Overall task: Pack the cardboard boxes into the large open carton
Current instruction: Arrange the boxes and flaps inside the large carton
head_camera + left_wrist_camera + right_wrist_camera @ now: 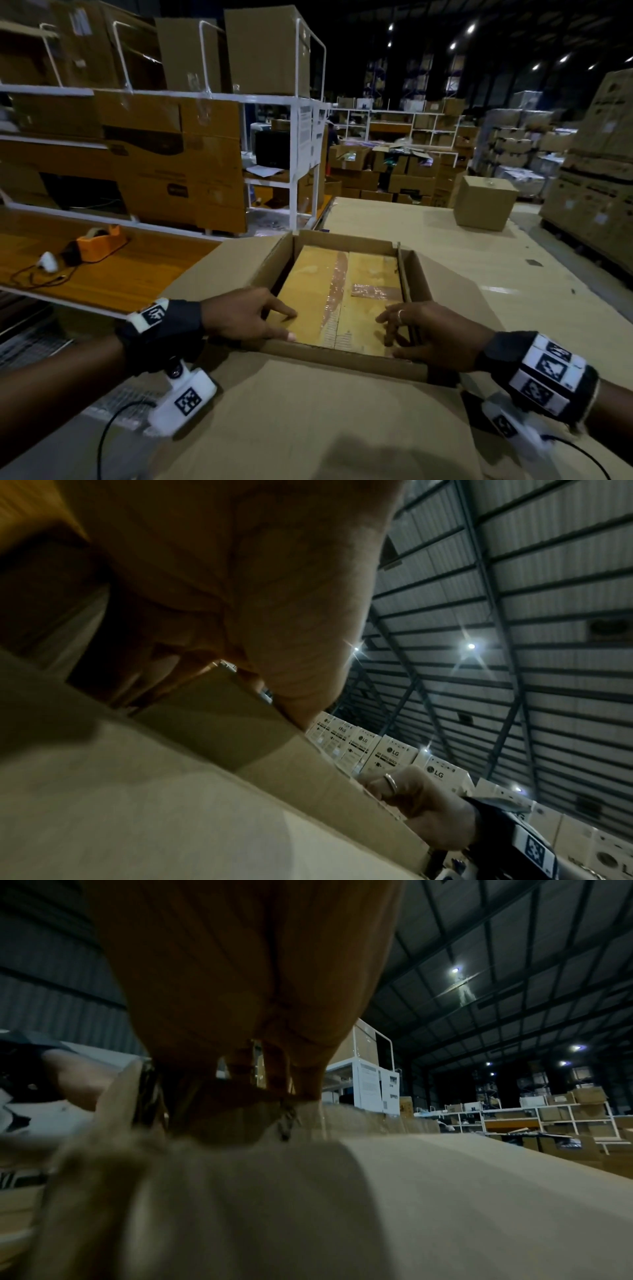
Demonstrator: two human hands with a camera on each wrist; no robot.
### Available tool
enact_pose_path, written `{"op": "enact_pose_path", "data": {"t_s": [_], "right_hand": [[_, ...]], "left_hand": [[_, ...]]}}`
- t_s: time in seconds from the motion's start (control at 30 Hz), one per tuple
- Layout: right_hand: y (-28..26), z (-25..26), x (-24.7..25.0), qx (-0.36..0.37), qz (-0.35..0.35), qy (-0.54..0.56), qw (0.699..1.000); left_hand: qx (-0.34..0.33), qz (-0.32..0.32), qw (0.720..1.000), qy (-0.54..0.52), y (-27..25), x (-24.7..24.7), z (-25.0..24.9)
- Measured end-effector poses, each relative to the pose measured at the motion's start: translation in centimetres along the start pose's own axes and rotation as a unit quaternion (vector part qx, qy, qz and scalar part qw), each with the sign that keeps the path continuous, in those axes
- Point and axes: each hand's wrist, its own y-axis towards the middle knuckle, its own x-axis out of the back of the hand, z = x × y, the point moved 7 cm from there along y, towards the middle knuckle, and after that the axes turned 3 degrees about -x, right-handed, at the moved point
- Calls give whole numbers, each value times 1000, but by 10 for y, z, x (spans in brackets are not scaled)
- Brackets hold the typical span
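Carton (416, 270) plain brown. Box (339, 294) inside: yellow-tan, clear glossy tape strips. Tape dispenser (101, 236) orange on orange-wood bench (113, 274). Shelf frame (294, 164) white. Wrist bands (544, 371) black, white tags with black square markers. Ring (400, 314) silver.

Your left hand (260, 593) fills the upper half of the left wrist camera, palm close to the lens, fingers (164, 674) reaching down over the edge of the carton (205, 791). Lower right, your right hand (421, 802), a ring (391, 782) on one finger, rests at the same cardboard edge. Behind it stand stacked white appliance boxes (387, 756) under a ribbed roof (531, 615).
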Motion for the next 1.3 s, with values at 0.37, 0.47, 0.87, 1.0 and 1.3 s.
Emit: {"op": "enact_pose_path", "data": {"t_s": [0.37,0.47,0.87,1.0,1.3], "right_hand": [[-4,0,8,-62,101,-48,992],[8,6,23,-84,132,-29,987],[91,5,2,-33,207,-106,972],[95,-2,1,-7,210,-67,975],[95,-1,13,-35,239,-58,969]], "left_hand": [[-43,-1,997,58,3,9,-3],[-77,14,992,103,11,14,-25],[-206,87,949,220,50,3,-86],[-206,101,939,256,52,0,-88],[-271,115,921,253,59,-2,-84]]}}
